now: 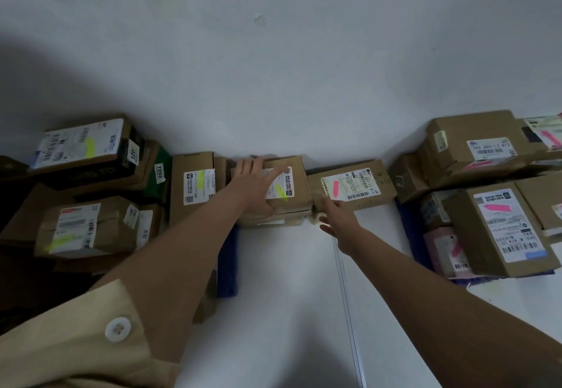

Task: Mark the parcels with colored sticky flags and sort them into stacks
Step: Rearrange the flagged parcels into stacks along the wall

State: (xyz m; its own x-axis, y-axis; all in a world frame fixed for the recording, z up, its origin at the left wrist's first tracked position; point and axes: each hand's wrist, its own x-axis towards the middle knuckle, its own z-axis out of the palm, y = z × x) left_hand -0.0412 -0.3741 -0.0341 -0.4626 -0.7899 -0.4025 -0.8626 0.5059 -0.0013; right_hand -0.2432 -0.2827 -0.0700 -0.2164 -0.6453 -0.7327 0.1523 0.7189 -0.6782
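- Parcels were what we had in front of us: a small cardboard parcel (284, 188) with a yellow flag (281, 190) on its white label sat on top of a low stack against the wall (273, 68), in the middle of the view.
- Our left hand (254, 180) lay flat across the parcel's top and left edge, fingers straight and spread, thumb down the near side; it pressed, it did not pinch.
- Our right hand (336, 220) hovered just beside the stack's right corner, fingers loosely extended. It was motion-blurred, so we could not tell whether the fingertips touched the cardboard.
- We judged the step to be squaring this parcel on its stack among the yellow-flagged ones.
- To do it well, we reckoned: keep the left palm flat so the top box slid rather than tipped, and bring the right hand against the right face to line the edges up with the boxes beneath.
- Watch the neighbour: a pink-flagged parcel (349, 188) lay just beside on the right, so the nudge had to stay short of it.
- Yellow-flagged boxes (82, 144) were piled left, pink-flagged boxes (501, 226) right; keeping this one leftward kept the sort clean.
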